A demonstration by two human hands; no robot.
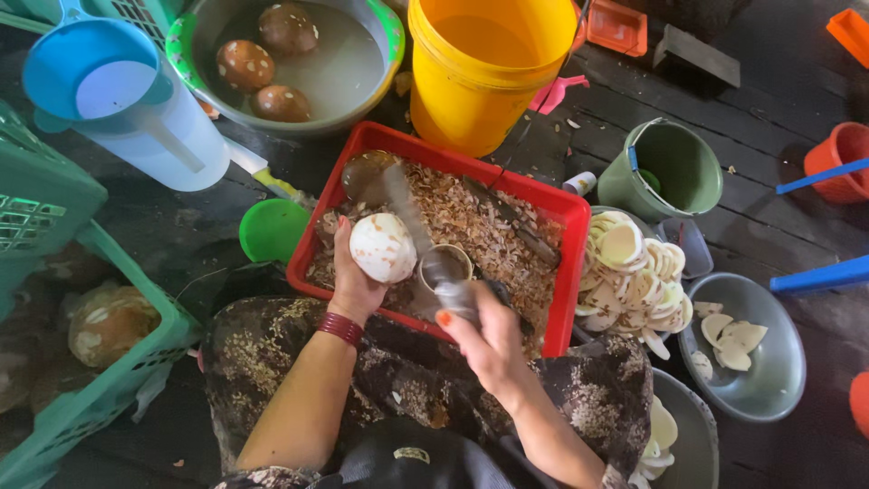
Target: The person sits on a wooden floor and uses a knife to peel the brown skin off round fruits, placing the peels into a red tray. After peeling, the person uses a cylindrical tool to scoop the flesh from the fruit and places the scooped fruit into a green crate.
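The floor point(778, 109) is made of dark, weathered wooden planks with narrow gaps between them, scattered with small pale scraps. Soft, even daylight falls from above, with only faint shadows. A green plastic lattice basket point(54, 208) stands at the left edge, and a tall yellow plastic bucket point(480, 81) sits on the planks near the top. A dark rectangular block point(695, 54) lies on the boards beyond it.

We shot under soft, even daylight — faint shadows, colours vivid, the knife point(405, 210) blurred, wide-angle bending at edges.
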